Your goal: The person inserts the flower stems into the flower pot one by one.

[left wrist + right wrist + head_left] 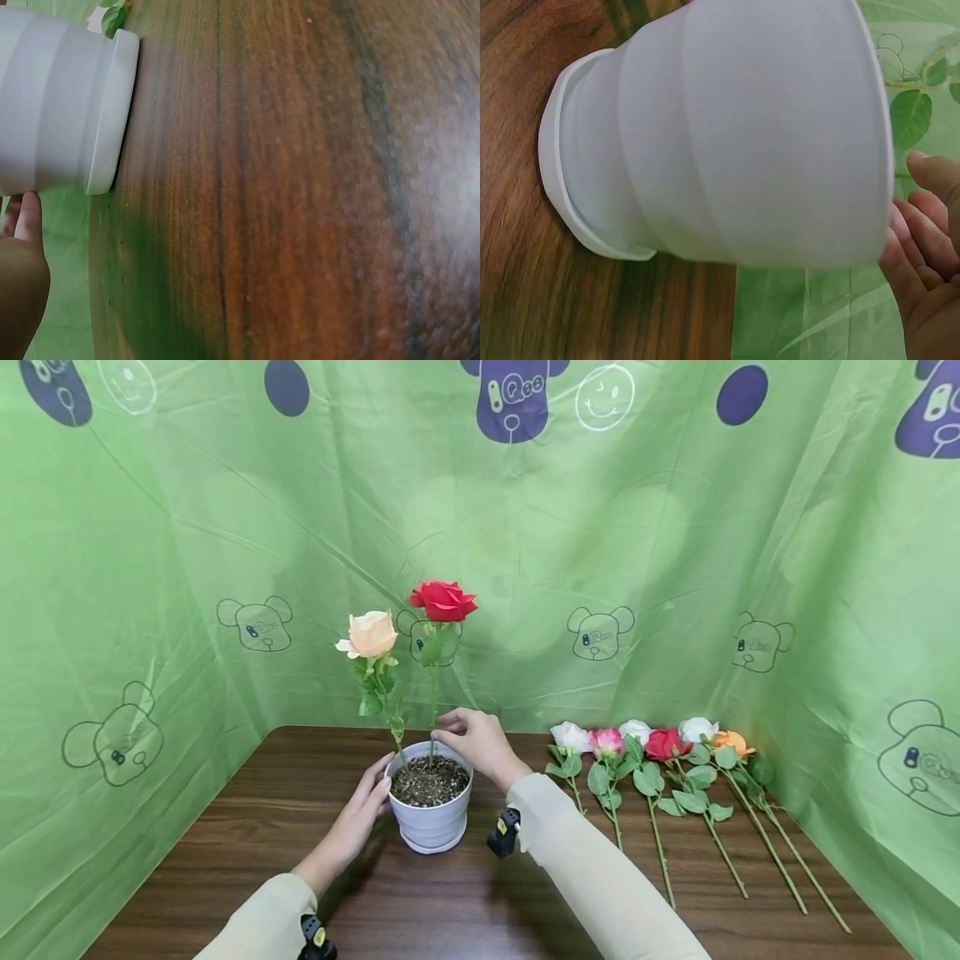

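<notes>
A white ribbed flowerpot (pixel 431 822) filled with dark soil (pixel 429 783) stands upright on its saucer (pixel 435 848). In it rise a peach rose (pixel 371 635), leaning left, and a red rose (pixel 442 602), nearly upright. My left hand (pixel 360 806) rests against the pot's left side, fingers mostly straight. In the left wrist view that hand (pixel 26 251) shows only partly, touching the pot (pixel 56 105). My right hand (pixel 480 745), above the back right rim, pinches the red rose's stem low down. The right wrist view shows its curled fingers (pixel 922 240) beyond the pot's rim.
Several loose roses lie in a row on the right of the wooden table (pixel 487 910), among them a pink-and-white rose (pixel 606 742), another red rose (pixel 666 743) and an orange rose (pixel 733 742). A green printed cloth (pixel 525 543) surrounds the table at the back and sides.
</notes>
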